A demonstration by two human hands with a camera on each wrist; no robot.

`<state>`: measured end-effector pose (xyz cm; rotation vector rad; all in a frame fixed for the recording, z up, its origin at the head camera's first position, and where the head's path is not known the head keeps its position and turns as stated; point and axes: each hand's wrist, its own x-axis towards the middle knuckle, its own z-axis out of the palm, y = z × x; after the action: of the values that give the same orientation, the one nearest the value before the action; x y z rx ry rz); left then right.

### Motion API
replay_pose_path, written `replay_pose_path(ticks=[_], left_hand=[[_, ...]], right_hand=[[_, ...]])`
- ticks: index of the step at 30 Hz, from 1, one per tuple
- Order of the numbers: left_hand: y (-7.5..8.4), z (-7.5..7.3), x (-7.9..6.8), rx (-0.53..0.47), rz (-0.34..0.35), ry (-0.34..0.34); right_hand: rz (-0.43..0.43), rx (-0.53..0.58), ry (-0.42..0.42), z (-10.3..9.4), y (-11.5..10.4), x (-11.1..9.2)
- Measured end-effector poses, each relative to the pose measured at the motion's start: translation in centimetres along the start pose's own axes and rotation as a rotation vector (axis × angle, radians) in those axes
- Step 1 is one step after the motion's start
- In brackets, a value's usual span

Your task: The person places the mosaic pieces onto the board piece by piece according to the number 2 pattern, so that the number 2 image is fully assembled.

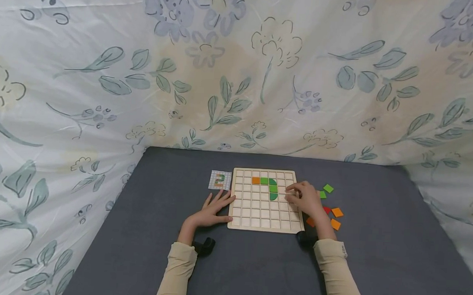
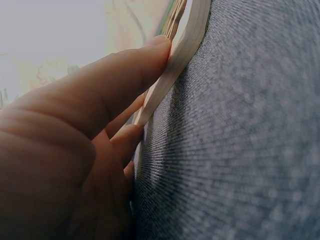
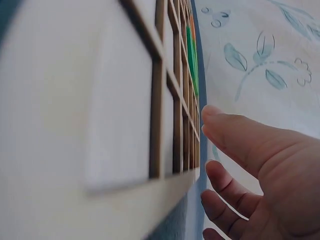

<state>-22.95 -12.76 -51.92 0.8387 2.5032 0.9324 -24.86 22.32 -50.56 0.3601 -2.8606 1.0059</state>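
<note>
A wooden grid board (image 1: 249, 213) lies on the dark cloth. In its upper part are an orange square tile (image 1: 255, 180), a green square tile (image 1: 264, 181), a green rounded tile (image 1: 272, 181), another green square tile (image 1: 273, 188) and, lowest, a second green rounded tile (image 1: 273, 196). My left hand (image 1: 210, 212) rests at the board's left edge, fingers extended, the thumb (image 2: 135, 65) touching the rim. Over the right side of the board hovers my right hand (image 1: 307, 199), fingers loosely bent. No tile shows between its thumb (image 3: 235, 132) and fingers in the right wrist view.
Left of the board lies a small printed card (image 1: 219, 180) with a coloured grid pattern. Loose tiles are scattered to the right: green (image 1: 328, 188), red (image 1: 326, 210) and orange (image 1: 337, 212), some partly behind the right hand and forearm. A floral curtain (image 1: 239, 77) hangs behind the table.
</note>
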Motion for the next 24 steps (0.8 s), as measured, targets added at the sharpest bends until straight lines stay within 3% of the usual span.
replay_pose_path(ticks=[8, 24], left_hand=[[-0.2, 0.1, -0.1, -0.013, 0.011, 0.006], [-0.3, -0.1, -0.1, 0.003, 0.011, -0.010]], right_hand=[[0.072, -0.110, 0.033, -1.0, 1.3, 0.1], [0.262, -0.170, 0.077, -5.0, 5.3, -1.7]])
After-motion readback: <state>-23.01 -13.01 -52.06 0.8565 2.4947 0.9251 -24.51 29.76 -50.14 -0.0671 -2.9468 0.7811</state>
